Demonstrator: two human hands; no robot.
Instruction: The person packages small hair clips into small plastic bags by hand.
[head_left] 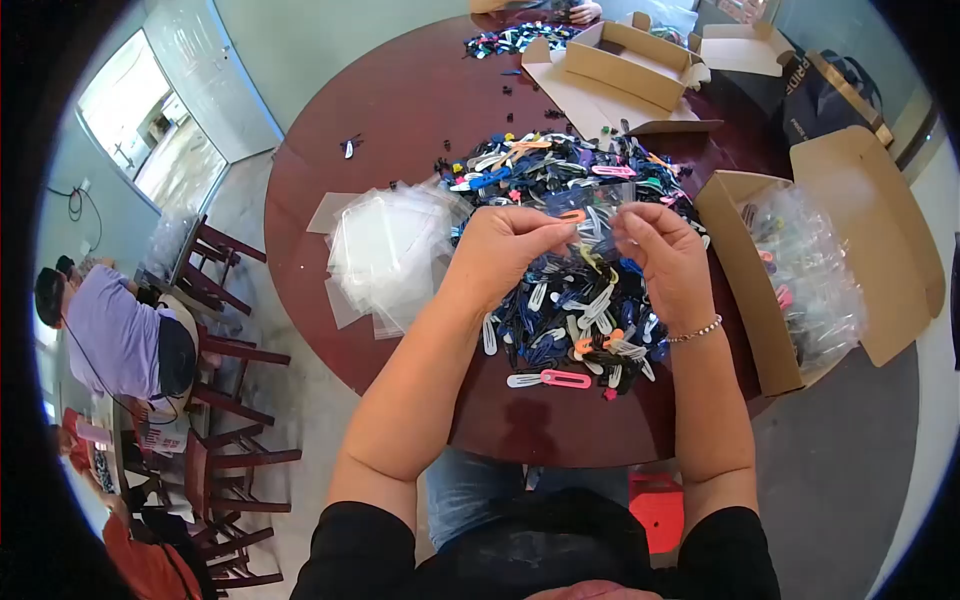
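Both hands are raised over a large pile of mixed hair clips (540, 325) on the round dark red table (360, 120). Between them is a small clear plastic bag (592, 208) with an orange clip and some pale clips showing through it. My left hand (510, 250) pinches the bag's left side with thumb and finger. On the other side, the closed fingers of my right hand (665, 255) grip the bag's right edge. A stack of clear empty bags (385, 255) lies left of the pile. One pink and white clip (550, 380) rests near the front table edge.
An open cardboard box (745, 290) holding filled bags (805, 270) stands at the right. Farther back are another open box (635, 65), a smaller clip pile (515, 40) and a person's hand (585, 12). People sit at the left beside wooden stools (240, 460).
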